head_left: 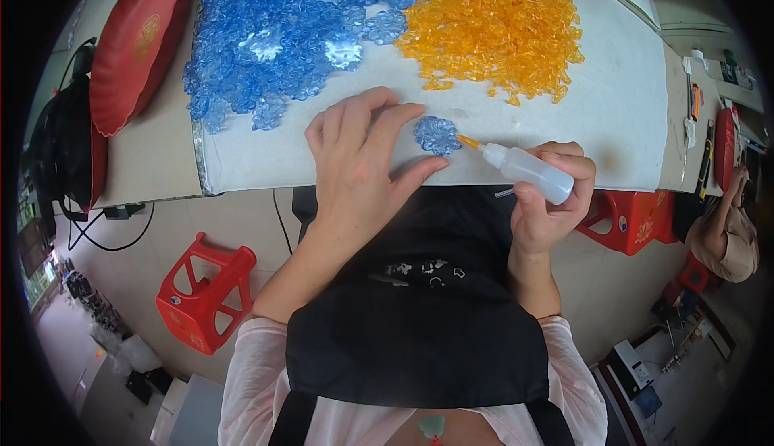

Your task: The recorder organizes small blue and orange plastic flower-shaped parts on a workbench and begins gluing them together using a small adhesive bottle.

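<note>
A round, clear blue flower-shaped plastic piece (436, 136) lies on the white sheet (322, 152) near the table's front edge. My left hand (360, 149) curves around its left side, thumb and fingers apart, with nothing between them. In my right hand (558, 180) is a translucent squeeze bottle (536, 174), tilted so that its orange tip points at the right rim of the blue piece. Whether the tip touches the piece I cannot tell. Behind my left hand spreads a heap of clear blue plastic pieces (266, 35). A heap of clear orange pieces (496, 31) lies to its right.
A red scalloped tray (137, 51) leans at the far left beside a black bag (68, 144). Red stools stand on the floor at left (205, 293) and right (627, 224). Tools lie along the right table edge. Another person (721, 240) sits at the far right.
</note>
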`<act>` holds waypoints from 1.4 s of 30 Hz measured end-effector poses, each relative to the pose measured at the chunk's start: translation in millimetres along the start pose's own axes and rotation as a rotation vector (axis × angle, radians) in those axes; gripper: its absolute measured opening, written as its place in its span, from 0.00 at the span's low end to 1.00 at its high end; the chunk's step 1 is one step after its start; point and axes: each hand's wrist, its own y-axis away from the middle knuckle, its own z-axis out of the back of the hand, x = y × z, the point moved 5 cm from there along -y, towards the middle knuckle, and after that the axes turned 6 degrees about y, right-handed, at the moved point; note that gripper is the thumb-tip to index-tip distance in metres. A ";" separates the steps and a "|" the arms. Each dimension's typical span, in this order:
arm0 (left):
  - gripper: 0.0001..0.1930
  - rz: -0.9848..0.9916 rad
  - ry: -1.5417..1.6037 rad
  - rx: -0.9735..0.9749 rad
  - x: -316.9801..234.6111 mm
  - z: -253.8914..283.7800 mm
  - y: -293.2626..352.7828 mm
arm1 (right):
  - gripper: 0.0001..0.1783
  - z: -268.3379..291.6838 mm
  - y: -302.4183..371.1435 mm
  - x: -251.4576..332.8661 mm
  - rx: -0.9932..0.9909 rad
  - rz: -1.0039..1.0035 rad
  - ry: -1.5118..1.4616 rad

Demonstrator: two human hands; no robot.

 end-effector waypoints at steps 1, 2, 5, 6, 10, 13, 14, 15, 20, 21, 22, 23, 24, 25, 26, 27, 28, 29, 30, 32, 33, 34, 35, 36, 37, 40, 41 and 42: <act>0.23 0.000 -0.038 -0.021 0.5 -0.6 1.0 | 0.22 0.3 0.3 -1.6 -0.001 -0.003 0.003; 0.23 0.001 -0.035 -0.018 1.5 -2.0 1.6 | 0.23 -1.2 0.9 -1.6 0.033 0.028 0.022; 0.24 -0.003 -0.060 -0.031 2.5 -2.5 2.0 | 0.24 -4.1 1.2 -1.2 0.076 0.062 0.052; 0.23 -0.002 -0.048 -0.028 1.4 -1.6 1.2 | 0.24 -4.8 1.2 -1.1 0.084 0.068 0.063; 0.21 0.007 -0.047 -0.027 -1.2 -1.5 -0.6 | 0.24 -5.1 3.7 -4.3 0.079 0.072 0.077; 0.20 -0.012 -0.057 -0.045 0.8 -2.8 0.5 | 0.25 -7.2 3.3 -2.7 0.088 0.095 0.101; 0.20 -0.010 -0.058 -0.044 1.3 -3.0 0.7 | 0.25 -8.3 2.9 -1.7 0.095 0.103 0.105; 0.20 -0.016 -0.059 -0.049 1.2 -2.9 1.0 | 0.25 -9.1 2.8 -1.1 0.102 0.111 0.110; 0.19 -0.021 -0.053 -0.049 0.4 -3.0 0.0 | 0.26 -8.9 3.0 -1.0 0.112 0.123 0.132; 0.19 -0.020 -0.053 -0.048 0.6 -3.2 0.1 | 0.26 -9.0 3.2 -1.0 0.112 0.125 0.134; 0.19 -0.020 -0.052 -0.047 0.4 -3.1 0.0 | 0.26 -8.8 3.2 -1.2 0.112 0.124 0.134; 0.19 -0.020 -0.052 -0.046 0.3 -3.1 -0.1 | 0.26 -8.6 3.1 -1.3 0.112 0.129 0.136; 0.19 -0.022 -0.055 -0.046 0.1 -3.0 -0.2 | 0.26 -8.4 3.0 -1.3 0.112 0.133 0.138; 0.19 -0.024 -0.058 -0.046 0.2 -3.0 -0.1 | 0.26 -8.7 2.9 -1.2 0.111 0.133 0.137; 0.19 -0.024 -0.058 -0.045 0.5 -3.2 0.0 | 0.26 -9.7 2.6 -0.5 0.118 0.140 0.141; 0.19 -0.024 -0.060 -0.046 0.9 -3.5 0.3 | 0.26 -10.3 2.6 -0.2 0.124 0.147 0.145; 0.19 -0.024 -0.062 -0.047 1.1 -3.5 0.5 | 0.26 -10.2 2.6 -0.2 0.123 0.147 0.144; 0.19 -0.024 -0.063 -0.047 1.3 -3.5 0.6 | 0.26 -10.0 2.6 -0.3 0.122 0.147 0.136; 0.20 -0.026 -0.065 -0.048 1.3 -3.3 0.7 | 0.25 -9.8 2.6 -0.3 0.120 0.148 0.128; 0.20 -0.028 -0.067 -0.048 0.8 -3.4 0.4 | 0.25 -9.4 2.4 -0.2 0.115 0.154 0.136; 0.20 -0.025 -0.065 -0.048 0.4 -3.3 0.0 | 0.25 -9.1 2.3 -0.1 0.111 0.159 0.143; 0.20 -0.022 -0.062 -0.047 0.2 -3.2 -0.3 | 0.25 -8.9 2.3 -0.3 0.111 0.159 0.143; 0.20 -0.022 -0.063 -0.047 0.3 -3.2 -0.3 | 0.25 -9.0 2.3 -0.5 0.115 0.162 0.144; 0.20 -0.023 -0.062 -0.045 0.5 -3.2 -0.3 | 0.26 -9.1 2.3 -0.6 0.120 0.165 0.146; 0.20 -0.023 -0.062 -0.043 0.5 -3.1 -0.2 | 0.26 -9.1 2.3 -0.8 0.120 0.165 0.146; 0.20 -0.026 -0.066 -0.045 0.6 -3.0 -0.1 | 0.26 -9.2 2.4 -1.1 0.117 0.167 0.139; 0.20 -0.026 -0.066 -0.045 0.5 -3.0 -0.1 | 0.26 -9.3 2.2 -0.9 0.115 0.172 0.140; 0.20 -0.024 -0.065 -0.043 0.4 -3.0 -0.1 | 0.26 -9.5 2.1 -0.6 0.114 0.177 0.140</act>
